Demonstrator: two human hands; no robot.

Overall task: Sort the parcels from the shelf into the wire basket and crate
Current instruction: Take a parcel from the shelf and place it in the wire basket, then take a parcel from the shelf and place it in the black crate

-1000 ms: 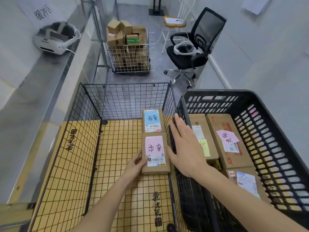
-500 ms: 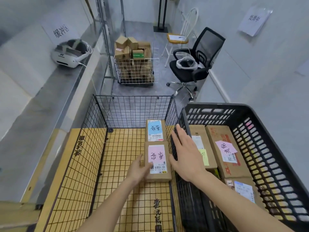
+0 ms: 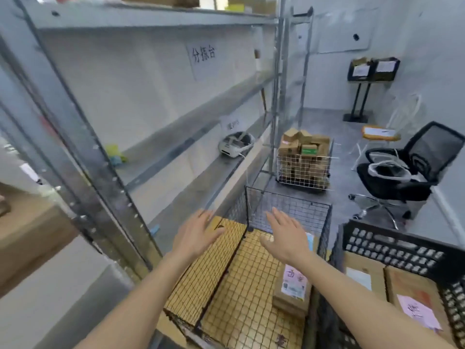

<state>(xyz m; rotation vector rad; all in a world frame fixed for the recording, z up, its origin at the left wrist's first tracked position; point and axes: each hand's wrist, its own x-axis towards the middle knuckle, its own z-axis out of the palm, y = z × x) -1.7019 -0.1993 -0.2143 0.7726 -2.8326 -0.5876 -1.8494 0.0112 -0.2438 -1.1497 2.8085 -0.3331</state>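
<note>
Black wire basket (image 3: 289, 210) at 6 o'clock; brown parcel (image 3: 293, 289) with pink label laid flat at its right wall. Black crate (image 3: 392, 248) at 4 o'clock; two flat brown parcels (image 3: 402, 285) seen inside. Metal shelf (image 3: 141, 147) at 10 o'clock.

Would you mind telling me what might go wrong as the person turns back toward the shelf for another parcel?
1. Both the left hand and right hand hang over the wire basket; a sweep sideways could catch its rim.
2. The metal upright stands close on the left, so a forearm might knock it.
3. The view is motion-blurred, so a hurried reach may misjudge the next parcel.
</note>
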